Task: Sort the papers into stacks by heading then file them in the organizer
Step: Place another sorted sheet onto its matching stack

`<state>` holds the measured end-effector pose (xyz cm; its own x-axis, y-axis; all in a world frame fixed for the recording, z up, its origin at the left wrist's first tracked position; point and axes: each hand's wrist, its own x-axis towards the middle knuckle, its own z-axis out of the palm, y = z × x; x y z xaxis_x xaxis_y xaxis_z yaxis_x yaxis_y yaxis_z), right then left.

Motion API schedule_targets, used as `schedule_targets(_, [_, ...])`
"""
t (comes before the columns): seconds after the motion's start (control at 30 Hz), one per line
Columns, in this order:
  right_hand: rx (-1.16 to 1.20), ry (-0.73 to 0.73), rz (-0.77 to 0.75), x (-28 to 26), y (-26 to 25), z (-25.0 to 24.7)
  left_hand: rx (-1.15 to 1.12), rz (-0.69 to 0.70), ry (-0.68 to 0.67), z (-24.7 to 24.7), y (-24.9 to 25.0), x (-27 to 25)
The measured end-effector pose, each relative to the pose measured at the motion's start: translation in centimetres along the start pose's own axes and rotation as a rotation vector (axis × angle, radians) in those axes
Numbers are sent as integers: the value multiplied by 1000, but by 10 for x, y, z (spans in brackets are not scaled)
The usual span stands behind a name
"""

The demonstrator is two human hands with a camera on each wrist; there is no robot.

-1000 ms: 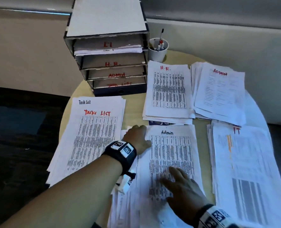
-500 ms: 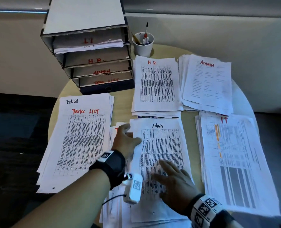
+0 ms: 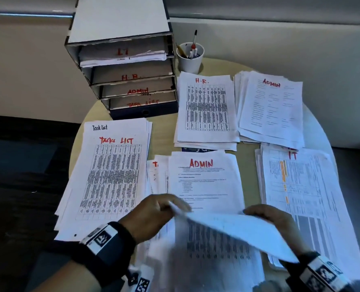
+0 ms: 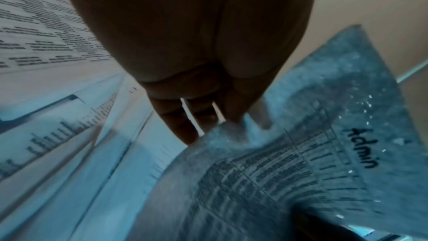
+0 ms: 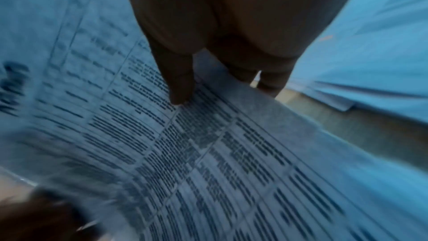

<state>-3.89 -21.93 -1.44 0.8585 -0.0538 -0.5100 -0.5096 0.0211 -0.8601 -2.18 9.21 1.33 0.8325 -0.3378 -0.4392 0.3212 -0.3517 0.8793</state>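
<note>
Both hands lift a printed table sheet [image 3: 227, 232] off the unsorted pile at the table's near edge, and it curls upward. My left hand [image 3: 153, 211] pinches its left edge. My right hand [image 3: 267, 218] grips its right edge. In the left wrist view the sheet's black "Admin" heading [image 4: 361, 147] shows beside the pinching fingers [image 4: 203, 116]. The right thumb [image 5: 180, 87] lies on the printed table. Under it, a text sheet headed ADMIN in red [image 3: 202, 180] tops the pile. The organizer [image 3: 128, 66] stands at the back left, its trays marked IT, H.R., ADMIN and TASK LIST.
Sorted stacks lie around the pile: Task List [image 3: 109, 171] at the left, H.R. [image 3: 206, 108] behind, ADMIN [image 3: 271, 108] at the back right, IT [image 3: 297, 197] at the right. A white cup of pens [image 3: 190, 57] stands beside the organizer. The round table's edge curves close around the stacks.
The Admin table sheet lay flat under both hands; now they have gripped its edges and raised it, uncovering the red-headed ADMIN sheet below.
</note>
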Motion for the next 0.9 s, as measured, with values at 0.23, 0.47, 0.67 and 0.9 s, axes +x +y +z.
schedule_targets(0.23, [-251,6,-26,-6,17,-12,422,-285,358,-11,-13,94])
schedule_targets(0.47, [-318,-2,-28,-16,15,-3,433,-425,438,-10,-18,136])
schedule_targets(0.67, [-244,-20,45,-17,22,-4,664,-425,328,-12,-10,134])
schedule_targets(0.9, [-213,-44,24,-9,32,-10,903,-257,327,-17,-3,138])
